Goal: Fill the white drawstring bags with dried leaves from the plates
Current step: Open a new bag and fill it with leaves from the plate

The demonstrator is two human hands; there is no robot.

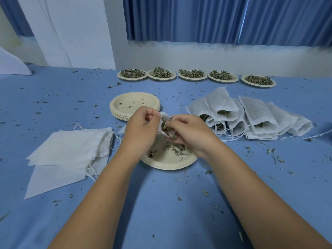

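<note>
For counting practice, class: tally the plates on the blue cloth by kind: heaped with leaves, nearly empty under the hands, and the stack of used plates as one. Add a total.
Plates heaped with leaves: 5
Nearly empty plate: 1
Stack of used plates: 1
Total: 7

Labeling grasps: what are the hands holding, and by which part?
The left hand pinches the white drawstring bag by its open rim; right hand pinches dried leaves at the bag's mouth, above the near plate.

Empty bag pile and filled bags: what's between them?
Head view: near plate; above it, left hand holds an open bag, right hand at its mouth.
</note>
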